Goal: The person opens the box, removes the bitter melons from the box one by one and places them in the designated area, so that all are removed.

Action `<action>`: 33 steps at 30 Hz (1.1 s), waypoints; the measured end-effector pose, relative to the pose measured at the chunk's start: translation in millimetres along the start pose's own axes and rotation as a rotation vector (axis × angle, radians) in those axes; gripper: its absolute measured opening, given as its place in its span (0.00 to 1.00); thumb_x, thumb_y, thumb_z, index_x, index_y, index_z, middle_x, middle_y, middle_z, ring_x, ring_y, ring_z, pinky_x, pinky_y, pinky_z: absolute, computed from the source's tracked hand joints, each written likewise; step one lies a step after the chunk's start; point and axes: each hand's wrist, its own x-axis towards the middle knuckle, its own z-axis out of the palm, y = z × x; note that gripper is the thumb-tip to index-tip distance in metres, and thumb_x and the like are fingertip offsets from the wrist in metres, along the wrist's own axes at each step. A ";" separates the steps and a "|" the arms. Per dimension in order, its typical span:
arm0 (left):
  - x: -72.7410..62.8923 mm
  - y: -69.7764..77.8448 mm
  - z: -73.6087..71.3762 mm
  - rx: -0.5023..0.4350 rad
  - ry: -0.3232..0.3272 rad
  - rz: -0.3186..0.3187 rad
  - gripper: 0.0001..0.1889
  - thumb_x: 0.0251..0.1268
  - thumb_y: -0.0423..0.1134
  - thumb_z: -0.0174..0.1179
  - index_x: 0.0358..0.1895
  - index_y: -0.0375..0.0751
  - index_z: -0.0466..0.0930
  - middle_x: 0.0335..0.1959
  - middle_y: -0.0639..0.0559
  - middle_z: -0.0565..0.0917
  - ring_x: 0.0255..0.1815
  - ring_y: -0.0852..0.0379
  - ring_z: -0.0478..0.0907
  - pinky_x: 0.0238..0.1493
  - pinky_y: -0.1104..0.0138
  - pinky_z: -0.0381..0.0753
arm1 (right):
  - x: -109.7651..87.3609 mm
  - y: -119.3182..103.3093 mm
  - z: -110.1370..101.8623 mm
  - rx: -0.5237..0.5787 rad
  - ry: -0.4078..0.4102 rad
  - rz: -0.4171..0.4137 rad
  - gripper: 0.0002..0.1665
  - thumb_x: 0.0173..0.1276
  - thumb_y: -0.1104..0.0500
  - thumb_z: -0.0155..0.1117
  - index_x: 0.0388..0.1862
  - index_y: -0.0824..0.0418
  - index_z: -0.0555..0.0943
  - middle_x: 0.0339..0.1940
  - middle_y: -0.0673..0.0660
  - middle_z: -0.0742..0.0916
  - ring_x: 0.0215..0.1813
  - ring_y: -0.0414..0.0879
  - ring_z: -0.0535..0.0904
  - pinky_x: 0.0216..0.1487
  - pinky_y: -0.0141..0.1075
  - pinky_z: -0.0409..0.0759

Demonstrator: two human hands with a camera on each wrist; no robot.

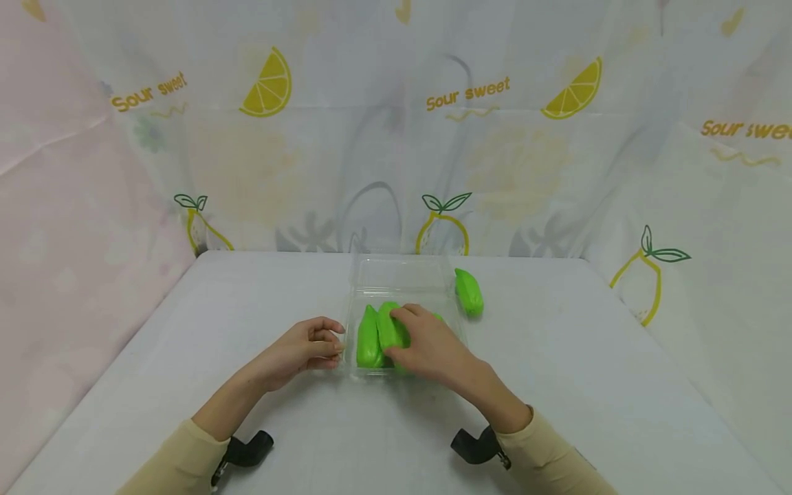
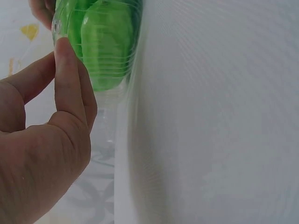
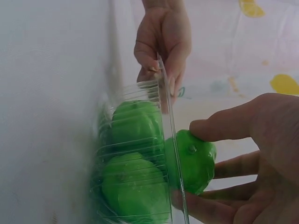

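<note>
A clear plastic box [image 1: 402, 271] stands on the white table with its hinged lid folded back. My left hand [image 1: 309, 350] pinches the box's left rim between thumb and fingers. My right hand [image 1: 433, 344] reaches over the box and grips a bright green, ridged, elongated toy vegetable [image 3: 198, 161], which sticks up above the rim in the right wrist view. Lower in the box lie other such vegetables, one of them along the left side [image 1: 369, 340]. Part of the box's right half is hidden behind my right hand.
Another green vegetable [image 1: 469, 292] lies on the table [image 1: 588, 357] just right of the box. Behind the table hangs a pale cloth [image 1: 346, 137] with lemon prints. Black wrist mounts [image 1: 247, 450] show below both sleeves.
</note>
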 end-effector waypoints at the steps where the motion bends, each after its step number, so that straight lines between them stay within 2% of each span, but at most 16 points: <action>1: 0.0 -0.1 0.0 0.000 0.000 0.000 0.26 0.69 0.37 0.63 0.62 0.27 0.63 0.37 0.50 0.76 0.38 0.58 0.81 0.44 0.70 0.87 | -0.1 -0.1 -0.3 -0.002 0.003 -0.001 0.34 0.60 0.52 0.71 0.64 0.61 0.76 0.61 0.59 0.81 0.56 0.54 0.82 0.57 0.47 0.81; 11: 0.9 -0.6 -0.7 -0.007 -0.003 0.006 0.26 0.69 0.37 0.62 0.62 0.27 0.62 0.37 0.50 0.76 0.38 0.58 0.81 0.44 0.69 0.87 | -2.1 -1.3 -3.4 0.020 0.020 -0.029 0.31 0.60 0.56 0.67 0.63 0.64 0.77 0.58 0.60 0.83 0.52 0.53 0.81 0.53 0.46 0.81; 22: 0.3 -1.4 0.4 -0.009 -0.007 0.006 0.27 0.69 0.37 0.63 0.62 0.27 0.63 0.37 0.50 0.76 0.38 0.59 0.81 0.43 0.70 0.87 | -3.0 1.3 -5.2 0.050 -0.004 0.002 0.33 0.58 0.58 0.65 0.65 0.63 0.76 0.62 0.59 0.82 0.61 0.52 0.79 0.59 0.44 0.80; 33: 0.1 -0.1 -0.1 -0.010 -0.007 0.002 0.27 0.69 0.37 0.62 0.62 0.27 0.63 0.37 0.50 0.76 0.38 0.58 0.81 0.44 0.70 0.87 | -1.9 2.6 -6.9 0.060 -0.009 0.001 0.34 0.57 0.58 0.62 0.66 0.61 0.75 0.63 0.57 0.82 0.59 0.49 0.78 0.57 0.43 0.79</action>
